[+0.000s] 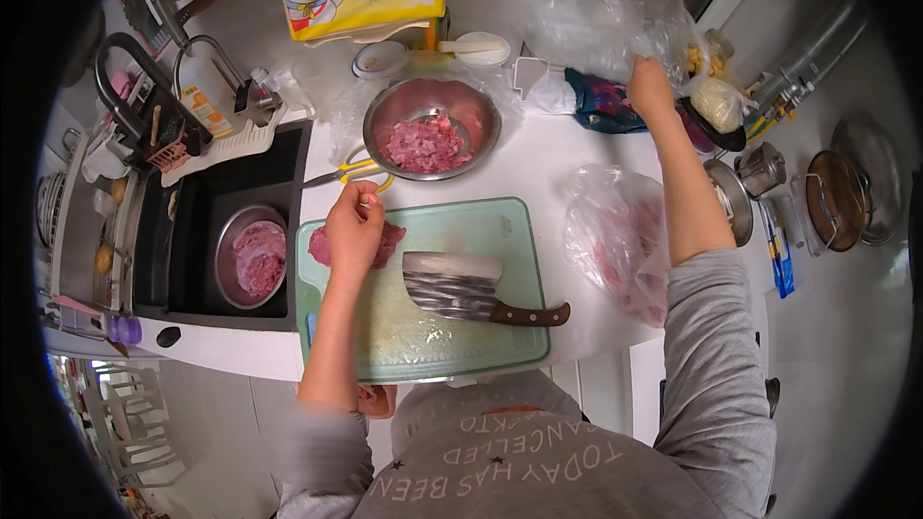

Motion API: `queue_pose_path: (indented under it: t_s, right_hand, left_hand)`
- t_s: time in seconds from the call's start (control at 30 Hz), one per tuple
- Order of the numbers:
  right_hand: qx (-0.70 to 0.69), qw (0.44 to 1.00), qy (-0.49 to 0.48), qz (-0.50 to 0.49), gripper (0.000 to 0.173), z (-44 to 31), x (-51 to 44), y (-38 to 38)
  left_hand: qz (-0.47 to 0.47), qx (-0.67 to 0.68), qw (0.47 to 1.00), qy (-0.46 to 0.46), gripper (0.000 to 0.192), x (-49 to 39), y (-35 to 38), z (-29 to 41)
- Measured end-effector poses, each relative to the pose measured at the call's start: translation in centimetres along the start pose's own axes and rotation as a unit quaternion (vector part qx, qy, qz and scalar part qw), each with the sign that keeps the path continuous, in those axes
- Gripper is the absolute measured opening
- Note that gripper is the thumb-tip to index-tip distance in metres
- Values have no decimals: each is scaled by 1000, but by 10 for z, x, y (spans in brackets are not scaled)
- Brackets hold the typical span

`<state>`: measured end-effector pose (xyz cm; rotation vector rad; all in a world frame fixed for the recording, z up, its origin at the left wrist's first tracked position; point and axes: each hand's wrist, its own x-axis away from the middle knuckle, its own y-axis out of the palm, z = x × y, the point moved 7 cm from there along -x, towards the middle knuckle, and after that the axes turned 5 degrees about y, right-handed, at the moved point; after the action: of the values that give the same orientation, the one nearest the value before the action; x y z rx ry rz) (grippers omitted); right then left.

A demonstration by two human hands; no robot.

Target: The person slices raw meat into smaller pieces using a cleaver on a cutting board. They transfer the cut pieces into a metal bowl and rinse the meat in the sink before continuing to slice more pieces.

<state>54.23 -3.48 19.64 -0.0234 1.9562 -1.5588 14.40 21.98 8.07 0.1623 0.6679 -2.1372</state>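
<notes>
My left hand [355, 227] is over a piece of raw meat [389, 239] at the upper left of the green cutting board [469, 353]. Its fingertips are drawn together above the meat; whether they pinch anything cannot be told. A cleaver [453, 285] with a brown wooden handle lies flat on the board. My right hand [650, 85], its fingers closed, is at the back right on the clear plastic bag [606, 21] and grips its lower edge. Behind the board, a steel bowl [487, 151] holds cut raw meat [427, 143]. Scissors [353, 171] with yellow handles lie left of the bowl.
In the dark sink [209, 180] at left, another steel bowl [223, 270] contains raw meat. Right of the board lies a plastic bag of raw meat [627, 245]. A dark blue packet [602, 104] lies behind it. Pots and a steel kettle [762, 169] stand at the right.
</notes>
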Motion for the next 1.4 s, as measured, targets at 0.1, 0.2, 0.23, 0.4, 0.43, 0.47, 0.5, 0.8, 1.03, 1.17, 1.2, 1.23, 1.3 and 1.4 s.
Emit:
queue_pose_path:
  t_s: [0.1, 0.2, 0.23, 0.4, 0.43, 0.47, 0.5, 0.8, 1.03, 1.17, 1.2, 1.23, 1.3, 1.4]
  right_hand:
    - [15, 957, -122, 261, 21, -45, 45, -42]
    - [-170, 971, -114, 123, 20, -98, 106, -6]
    - [-216, 970, -48, -101, 21, -111, 117, 34]
    - [-621, 579, 289, -442, 41, -158, 187, 123]
    - [-651, 552, 315, -415, 37, -164, 186, 127]
    - [-666, 548, 309, -402, 33, -170, 184, 128]
    - [-672, 550, 314, -384, 30, -174, 181, 127]
    - [-744, 530, 261, -314, 21, -173, 161, 43]
    - [-708, 584, 254, -305, 25, -86, 152, 0]
    - [-658, 621, 271, -329, 21, -67, 171, 21]
    - [-649, 625, 269, -339, 20, -67, 176, 27]
    - [-637, 632, 273, -346, 19, -66, 181, 33]
    - [-635, 630, 256, -366, 19, -68, 188, 40]
    - [-653, 614, 234, -377, 19, -66, 195, 40]
  left_hand:
    - [-3, -12, 1000, 1, 14, -3, 0, -11]
    - [0, 7, 1000, -10, 15, -10, 2, -22]
    - [-4, -4, 1000, -13, 15, -13, 4, -24]
    - [-5, 30, 999, -23, 16, -22, 3, -34]
    - [1, 13, 1000, -12, 16, -23, -1, -33]
    - [5, 12, 1000, -19, 16, -24, -5, -34]
    - [10, 26, 999, -32, 16, -25, -8, -36]
    - [39, 58, 995, -69, 16, -29, -37, -40]
    - [86, 34, 995, -23, 19, -59, -35, -43]
    - [83, -58, 995, 25, 39, -76, -14, -28]
    - [64, -46, 997, 2, 48, -82, -6, -31]
    - [46, -1, 999, -25, 46, -87, 0, -37]
    - [8, 97, 992, -76, 43, -95, 13, -53]
    - [29, -10, 999, -13, 26, -115, 8, -68]
